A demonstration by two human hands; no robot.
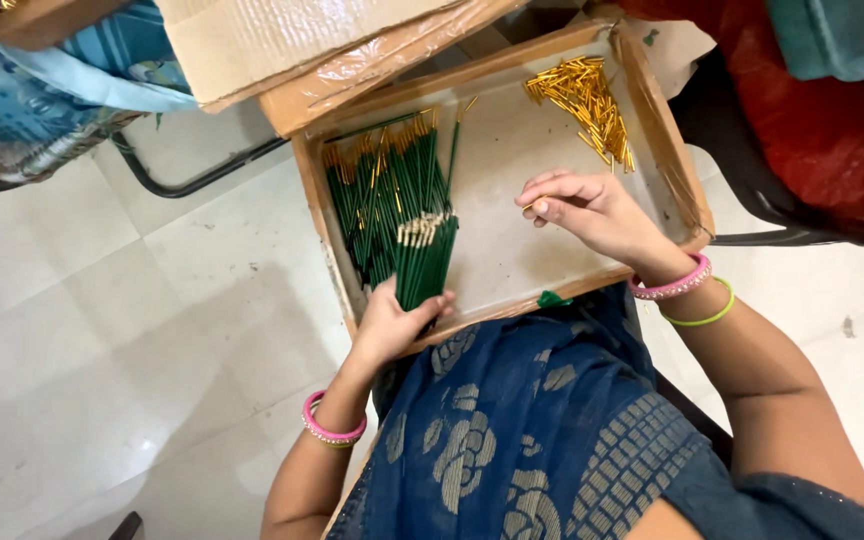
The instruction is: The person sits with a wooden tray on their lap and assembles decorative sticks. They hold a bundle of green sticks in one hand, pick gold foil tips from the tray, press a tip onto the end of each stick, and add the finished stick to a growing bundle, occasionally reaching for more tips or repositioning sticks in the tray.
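Your left hand is clenched around a bundle of thin green sticks at the lower left of the shallow wooden tray; your right hand pinches a small brass-coloured pin mid-frame.

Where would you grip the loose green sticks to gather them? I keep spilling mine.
Grip the green sticks at their plain lower ends, coming from the near edge of the tray, as the left hand does its bundle. They lie lengthwise with gold tips pointing away.
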